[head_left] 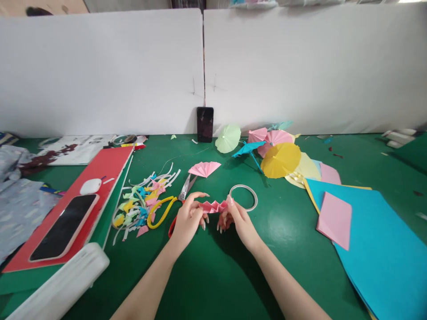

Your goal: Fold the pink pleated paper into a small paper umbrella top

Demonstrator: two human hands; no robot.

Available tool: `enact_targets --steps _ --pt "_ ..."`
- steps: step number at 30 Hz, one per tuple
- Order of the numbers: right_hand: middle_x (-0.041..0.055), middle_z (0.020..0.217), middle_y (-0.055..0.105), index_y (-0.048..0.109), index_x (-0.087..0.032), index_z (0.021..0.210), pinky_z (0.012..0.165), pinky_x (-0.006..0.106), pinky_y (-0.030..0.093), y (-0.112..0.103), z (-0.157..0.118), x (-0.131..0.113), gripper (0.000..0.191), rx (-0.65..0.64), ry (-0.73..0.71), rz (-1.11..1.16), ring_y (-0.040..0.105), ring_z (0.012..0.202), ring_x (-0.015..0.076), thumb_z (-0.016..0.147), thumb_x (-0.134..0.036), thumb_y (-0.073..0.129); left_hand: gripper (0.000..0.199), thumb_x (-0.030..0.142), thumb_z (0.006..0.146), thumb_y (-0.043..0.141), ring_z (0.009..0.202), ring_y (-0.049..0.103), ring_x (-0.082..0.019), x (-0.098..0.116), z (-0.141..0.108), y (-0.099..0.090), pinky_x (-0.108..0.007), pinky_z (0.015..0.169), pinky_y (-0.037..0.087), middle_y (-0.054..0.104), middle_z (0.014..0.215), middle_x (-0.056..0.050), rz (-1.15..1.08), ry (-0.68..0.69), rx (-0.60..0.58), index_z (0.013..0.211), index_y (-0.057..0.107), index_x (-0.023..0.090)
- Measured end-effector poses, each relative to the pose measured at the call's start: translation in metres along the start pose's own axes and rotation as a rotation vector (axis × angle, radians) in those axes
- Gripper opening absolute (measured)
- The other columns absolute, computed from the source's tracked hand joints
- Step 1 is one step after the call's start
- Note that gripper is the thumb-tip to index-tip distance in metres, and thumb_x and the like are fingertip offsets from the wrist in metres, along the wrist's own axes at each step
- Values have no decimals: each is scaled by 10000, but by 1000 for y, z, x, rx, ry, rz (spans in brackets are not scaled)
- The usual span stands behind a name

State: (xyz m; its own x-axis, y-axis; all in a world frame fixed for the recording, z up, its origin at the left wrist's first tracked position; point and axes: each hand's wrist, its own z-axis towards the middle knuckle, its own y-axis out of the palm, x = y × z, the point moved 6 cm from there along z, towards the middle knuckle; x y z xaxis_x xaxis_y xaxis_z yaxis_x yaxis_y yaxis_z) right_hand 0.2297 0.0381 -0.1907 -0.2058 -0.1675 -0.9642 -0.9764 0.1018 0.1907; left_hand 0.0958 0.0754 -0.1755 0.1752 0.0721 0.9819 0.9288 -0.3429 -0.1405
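Note:
Between my two hands stretches a strip of pink paper folded in zigzag pleats point(214, 207). My left hand point(191, 212) pinches its left end, and my right hand point(237, 218) grips the right end between thumb and fingers. Just beyond lies a pink paper fan point(204, 169), spread flat on the table. Scissors point(184, 190) with red and yellow handles rest beside my left hand, partly hidden by it. A roll of white tape point(255, 200) lies right behind my right hand.
Paper scraps point(147, 202) are heaped at left, near a phone point(65, 226) on a red board point(110, 166). Paper umbrellas point(280, 160) stand at the back right. Blue sheets point(380, 240) carry a pink paper piece point(334, 220). Another phone point(204, 124) leans on the white partition point(100, 71).

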Motion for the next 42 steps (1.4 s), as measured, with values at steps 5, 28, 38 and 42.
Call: enact_targets --steps 5,28,38,42 --pt "2 448 584 470 -175 568 362 194 350 -9 4 2 560 -4 70 -27 525 344 95 825 -671 420 238 228 823 479 478 527 -114 5 -4 -2 -210 485 409 557 607 67 155 85 -18 1057 433 225" --pt "-2 469 589 515 -161 579 377 188 383 -11 3 -4 577 -82 78 -128 530 360 89 807 -684 427 247 316 769 646 655 508 -127 10 -4 1 -233 610 415 559 996 -36 383 174 -154 1004 662 242" --pt "-29 610 595 539 -175 1051 379 206 390 -7 -1 -3 415 -137 -16 -273 513 395 96 874 -540 454 468 243 805 554 537 513 -133 0 -4 6 -205 476 381 636 731 -12 229 47 -249 1267 513 186" --pt "-52 637 522 447 -209 1195 414 222 384 -12 -4 -11 373 -121 -112 -389 454 436 96 873 -384 513 525 250 787 569 462 406 -113 0 -3 0 -195 431 311 474 558 51 196 -2 -213 1303 503 174"
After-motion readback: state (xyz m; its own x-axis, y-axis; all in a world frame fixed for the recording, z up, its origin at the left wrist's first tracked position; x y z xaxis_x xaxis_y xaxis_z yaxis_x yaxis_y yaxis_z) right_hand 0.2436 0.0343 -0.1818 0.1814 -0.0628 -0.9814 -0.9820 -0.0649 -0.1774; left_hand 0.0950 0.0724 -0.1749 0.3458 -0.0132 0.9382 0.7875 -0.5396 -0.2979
